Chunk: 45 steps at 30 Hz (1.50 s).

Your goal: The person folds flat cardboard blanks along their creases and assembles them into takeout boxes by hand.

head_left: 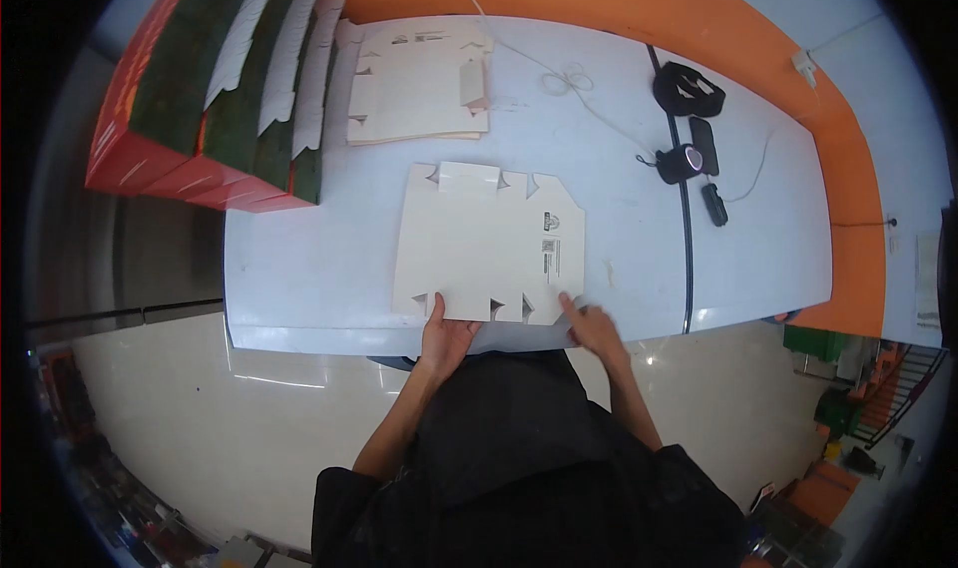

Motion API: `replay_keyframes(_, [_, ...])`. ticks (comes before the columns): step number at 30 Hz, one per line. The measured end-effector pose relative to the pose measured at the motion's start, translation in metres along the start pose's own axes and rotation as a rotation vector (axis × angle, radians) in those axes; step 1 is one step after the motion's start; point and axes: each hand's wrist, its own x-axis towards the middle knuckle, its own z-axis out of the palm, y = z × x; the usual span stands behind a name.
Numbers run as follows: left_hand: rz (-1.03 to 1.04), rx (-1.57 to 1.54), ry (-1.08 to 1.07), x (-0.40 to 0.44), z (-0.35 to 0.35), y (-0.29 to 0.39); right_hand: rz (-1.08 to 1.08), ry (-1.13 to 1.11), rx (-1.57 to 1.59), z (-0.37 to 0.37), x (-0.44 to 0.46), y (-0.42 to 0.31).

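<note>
A flat die-cut cardboard sheet [479, 244], cream with black print at its right, lies on the white table [309, 269] in front of me. Its near edge reaches close to the table's front edge. My left hand [447, 340] grips that edge at the left, thumb on top and fingers underneath. At the sheet's lower right corner is my right hand [596, 328], slightly blurred, one finger pointing at the corner and the other fingers curled. Whether it pinches the card cannot be made out.
Similar flat sheets [419, 89] are stacked at the back. Red and green boxes [190, 139] stand at the left. A black strap [689, 91], a small round black device [679, 163], other black items and a white cable [609, 119] lie at the right.
</note>
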Motion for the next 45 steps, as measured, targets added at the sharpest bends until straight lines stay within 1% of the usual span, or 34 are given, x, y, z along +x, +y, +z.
replay_keyframes(1, [-0.024,0.032,-0.03,-0.002,0.004,-0.002,0.071,-0.199,0.209,0.011,-0.007,0.008])
replay_keyframes(3, [-0.09,0.096,-0.091,-0.007,0.009,-0.01,-0.066,-0.439,0.775,0.042,-0.014,0.031])
replay_keyframes(6, [-0.184,0.521,-0.067,-0.002,-0.01,-0.033,-0.297,-0.315,1.475,0.09,-0.007,0.021])
replay_keyframes(9, [-0.331,1.312,-0.29,-0.02,0.008,-0.013,-0.343,-0.127,1.448,0.086,0.003,0.01])
replay_keyframes(10, [-0.34,1.49,-0.409,-0.028,0.011,-0.001,-0.272,-0.111,1.439,0.081,0.01,0.014])
replay_keyframes(12, [-0.338,1.828,-0.664,-0.043,0.019,0.029,-0.337,0.004,1.359,0.073,0.015,0.013])
replay_keyframes(14, [-0.43,1.671,-0.533,-0.051,0.056,0.076,-0.392,0.126,1.307,0.061,0.016,0.006])
replay_keyframes(15, [-0.243,1.41,-0.411,-0.049,0.056,0.096,-0.427,0.12,1.275,0.05,0.014,0.003])
replay_keyframes(16, [0.012,1.325,-0.315,-0.037,0.045,0.116,-0.468,0.109,1.241,0.035,0.01,-0.001])
replay_keyframes(17, [0.214,1.285,-0.137,-0.03,0.06,0.132,-0.508,0.093,1.205,0.02,0.004,-0.005])
replay_keyframes(18, [0.42,1.304,-0.057,-0.018,0.078,0.143,-0.597,0.051,1.155,0.005,-0.001,-0.011])
replay_keyframes(19, [0.547,1.311,-0.047,-0.002,0.086,0.155,-0.69,0.01,1.102,-0.012,-0.007,-0.017])
replay_keyframes(20, [0.602,1.337,-0.069,0.02,0.081,0.165,-0.781,-0.03,1.047,-0.029,-0.014,-0.024])
replay_keyframes(23, [0.583,1.409,-0.161,0.082,0.084,0.18,-0.86,-0.17,0.936,-0.076,-0.037,-0.047])
replay_keyframes(26, [-0.045,0.752,-0.407,0.146,0.064,0.178,-0.845,-0.282,0.673,-0.119,-0.04,-0.062])
replay_keyframes(29, [-0.222,0.528,-0.297,0.167,0.006,0.15,-0.774,-0.3,0.677,-0.127,-0.013,-0.078])
replay_keyframes(30, [-0.189,0.523,-0.347,0.155,0.001,0.14,-0.688,-0.247,0.66,-0.125,-0.009,-0.084])
replay_keyframes(32, [-0.121,0.508,-0.436,0.127,-0.003,0.112,-0.683,-0.071,0.519,-0.117,0.012,-0.08])
replay_keyframes(34, [-0.172,0.57,-0.242,0.115,0.001,0.095,-0.695,0.049,0.387,-0.103,0.015,-0.082])
replay_keyframes(35, [-0.191,0.587,-0.136,0.103,0.0,0.085,-0.681,0.096,0.419,-0.09,0.017,-0.081])
replay_keyframes(36, [-0.146,0.567,-0.102,0.089,0.004,0.078,-0.676,0.143,0.444,-0.078,0.022,-0.082])
replay_keyframes(37, [-0.076,0.659,-0.069,0.079,0.007,0.077,-0.676,0.194,0.47,-0.07,0.026,-0.084])
replay_keyframes(39, [0.053,0.847,-0.001,0.057,0.017,0.077,-0.666,0.197,0.486,-0.065,0.029,-0.083])
replay_keyframes(40, [0.065,0.989,0.003,0.045,0.026,0.085,-0.66,0.203,0.498,-0.063,0.028,-0.084])
replay_keyframes(42, [0.084,1.281,0.011,0.018,0.048,0.106,-0.713,0.274,0.569,-0.062,0.014,-0.089])
replay_keyframes(43, [0.098,1.308,-0.012,0.004,0.06,0.114,-0.742,0.312,0.605,-0.063,0.003,-0.095])
replay_keyframes(45, [0.122,1.365,-0.065,-0.025,0.085,0.127,-0.881,0.363,0.781,-0.065,-0.033,-0.112])
